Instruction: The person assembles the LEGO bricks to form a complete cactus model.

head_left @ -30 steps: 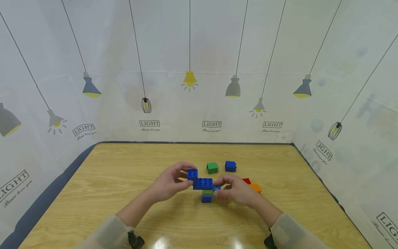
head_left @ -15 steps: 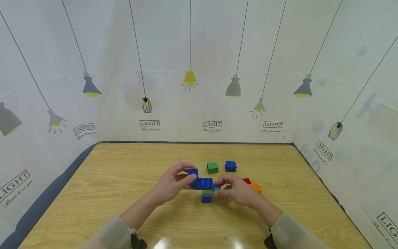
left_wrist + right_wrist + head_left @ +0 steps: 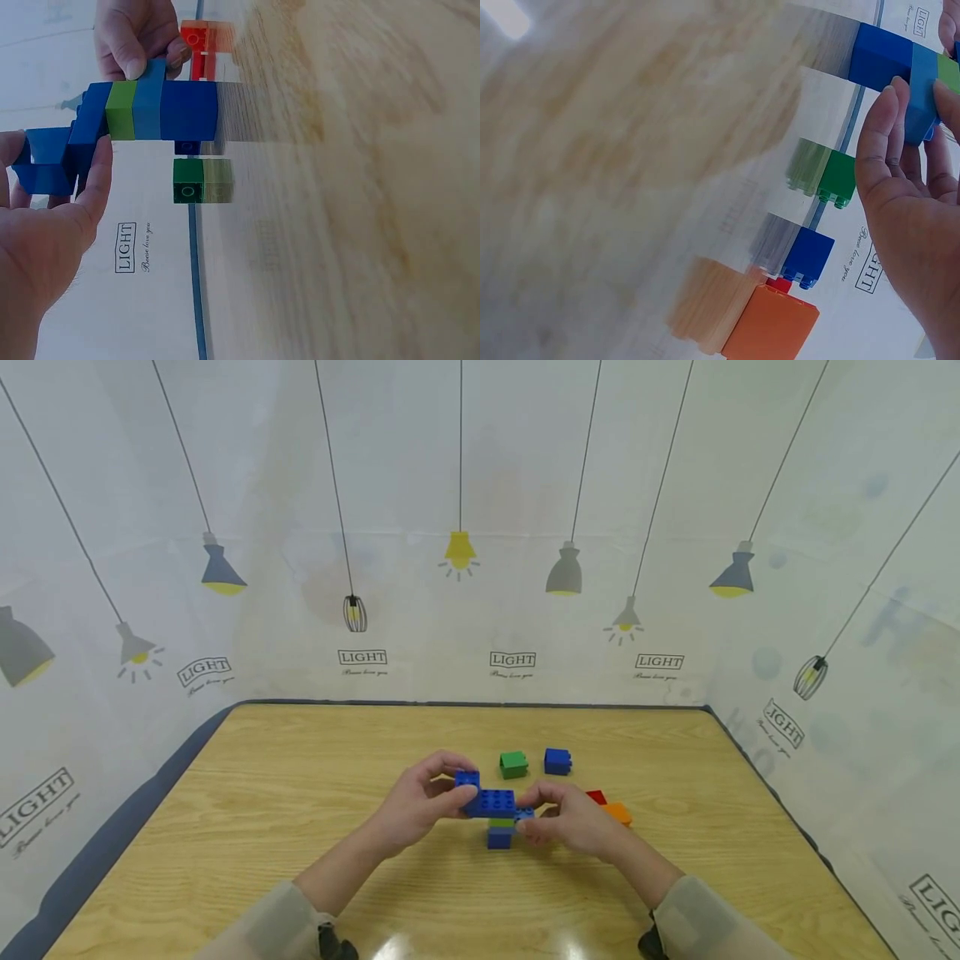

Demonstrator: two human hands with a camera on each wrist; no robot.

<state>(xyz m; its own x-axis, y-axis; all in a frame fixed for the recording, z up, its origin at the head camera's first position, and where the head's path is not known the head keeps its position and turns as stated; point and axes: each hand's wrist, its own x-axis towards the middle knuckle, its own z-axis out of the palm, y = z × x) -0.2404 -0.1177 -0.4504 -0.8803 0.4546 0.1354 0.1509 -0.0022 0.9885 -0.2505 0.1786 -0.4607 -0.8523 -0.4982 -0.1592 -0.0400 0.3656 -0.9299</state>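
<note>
A stack of toy building bricks stands mid-table between the hands. Its base is a dark blue brick (image 3: 187,111), followed upward by a lighter blue brick (image 3: 922,90), a light green brick (image 3: 120,111) and a longer blue brick (image 3: 497,802). On the long brick's left end sits a small blue brick (image 3: 467,779). My left hand (image 3: 416,802) grips that small brick, thumb across its front, with a finger touching the long brick in the left wrist view. My right hand (image 3: 573,820) pinches the lighter blue brick's end, which juts out to the right.
Behind the stack lie a green brick (image 3: 513,765) and a loose blue brick (image 3: 557,762). An orange brick (image 3: 618,813) and a red brick (image 3: 596,797) lie beyond the right hand, partly hidden. A printed cloth wall (image 3: 420,677) borders the wooden table (image 3: 300,760).
My left thumb has moved up and right, from beside the small blue brick onto its front. The right hand keeps its hold, and the stack stays in place.
</note>
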